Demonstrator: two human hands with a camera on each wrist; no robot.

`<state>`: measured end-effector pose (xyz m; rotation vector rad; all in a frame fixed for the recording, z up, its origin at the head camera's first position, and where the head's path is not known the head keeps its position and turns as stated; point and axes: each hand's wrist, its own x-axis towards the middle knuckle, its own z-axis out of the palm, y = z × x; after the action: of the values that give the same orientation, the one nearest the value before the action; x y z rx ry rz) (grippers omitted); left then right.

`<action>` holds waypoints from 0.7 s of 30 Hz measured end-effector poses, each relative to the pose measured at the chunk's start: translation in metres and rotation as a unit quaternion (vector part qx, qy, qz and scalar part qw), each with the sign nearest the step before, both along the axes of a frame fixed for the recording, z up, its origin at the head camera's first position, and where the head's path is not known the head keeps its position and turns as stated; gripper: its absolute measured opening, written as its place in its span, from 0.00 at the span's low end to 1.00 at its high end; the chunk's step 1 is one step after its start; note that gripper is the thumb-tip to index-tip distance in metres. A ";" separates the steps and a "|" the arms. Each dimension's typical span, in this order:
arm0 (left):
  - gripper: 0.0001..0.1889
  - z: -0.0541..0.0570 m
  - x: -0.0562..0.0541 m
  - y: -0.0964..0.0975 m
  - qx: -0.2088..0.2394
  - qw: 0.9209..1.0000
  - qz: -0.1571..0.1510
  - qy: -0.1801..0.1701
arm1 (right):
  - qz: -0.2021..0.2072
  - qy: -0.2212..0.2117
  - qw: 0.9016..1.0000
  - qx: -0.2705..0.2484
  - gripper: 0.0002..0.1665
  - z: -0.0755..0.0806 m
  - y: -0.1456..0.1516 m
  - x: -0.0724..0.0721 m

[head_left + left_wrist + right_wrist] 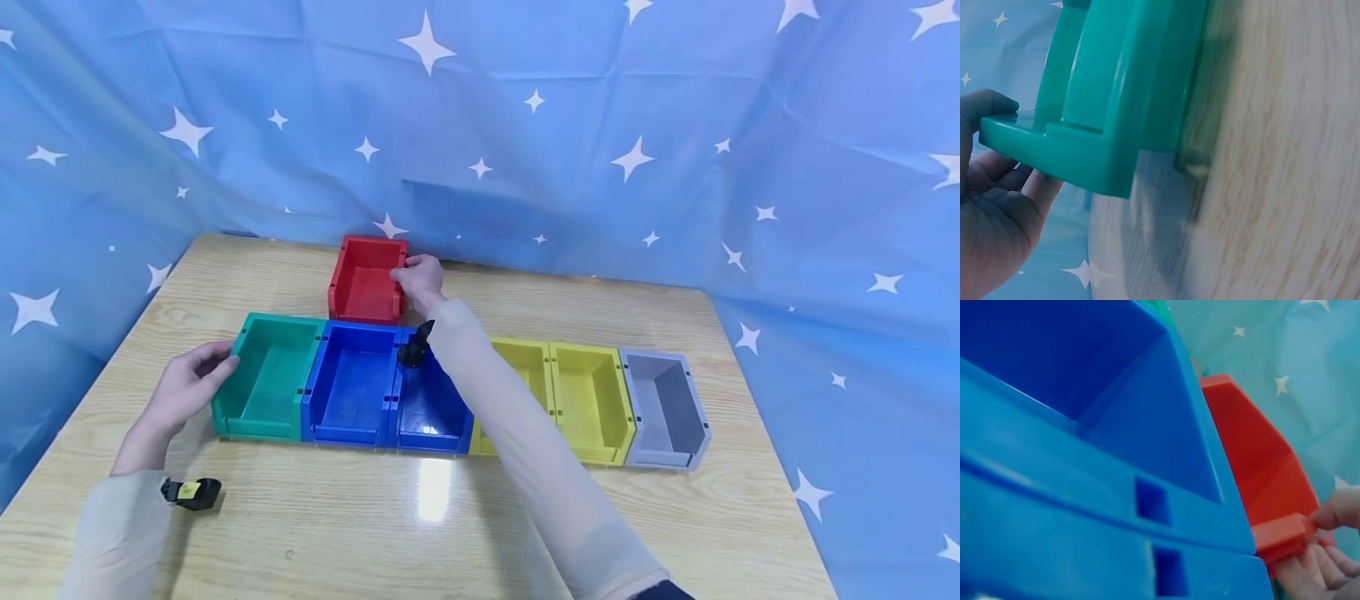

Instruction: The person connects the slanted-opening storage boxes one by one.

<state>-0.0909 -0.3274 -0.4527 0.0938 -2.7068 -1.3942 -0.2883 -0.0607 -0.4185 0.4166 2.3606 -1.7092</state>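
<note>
At the left end of a row of plastic bins, my left hand [191,379] grips the side wall of the green bin [273,375], thumb on the rim and fingers on the outer side; the left wrist view shows the green bin [1104,81] pinched the same way. Behind the row, a red bin [367,283] stands near the curtain. My right hand [422,279] pinches its right wall. In the right wrist view the red bin [1254,444] is partly covered by a blue bin [1147,425], with the thumb and fingers on its rim.
Right of the green bin come two blue bins [352,383], two yellow bins [592,396] and a grey bin [663,408], side by side. My right forearm crosses over the row. A blue star-patterned curtain [525,150] hangs behind the wooden table [360,525].
</note>
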 end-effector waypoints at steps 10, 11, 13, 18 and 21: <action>0.22 0.001 0.000 0.002 0.003 1.000 -0.004 -0.003 | -0.020 0.021 0.999 -0.038 0.21 0.012 0.010 0.006; 0.22 0.001 0.000 0.002 0.003 1.000 -0.004 -0.003 | -0.017 0.026 0.999 -0.042 0.20 0.015 0.011 0.007; 0.23 0.000 -0.001 0.001 0.003 1.000 -0.004 -0.002 | -0.010 0.039 0.998 -0.046 0.19 0.021 0.015 0.008; 0.24 -0.010 -0.003 -0.003 0.012 1.000 0.017 -0.001 | 0.000 0.061 0.996 -0.065 0.16 0.036 0.024 0.010; 0.25 -0.013 -0.003 -0.005 0.014 1.000 0.018 0.004 | 0.009 0.069 0.995 -0.076 0.16 0.046 0.033 0.013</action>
<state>-0.0938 -0.3323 -0.4659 0.1388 -2.6652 -1.4206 -0.2756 -0.0281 -0.3728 0.2573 2.2948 -1.9519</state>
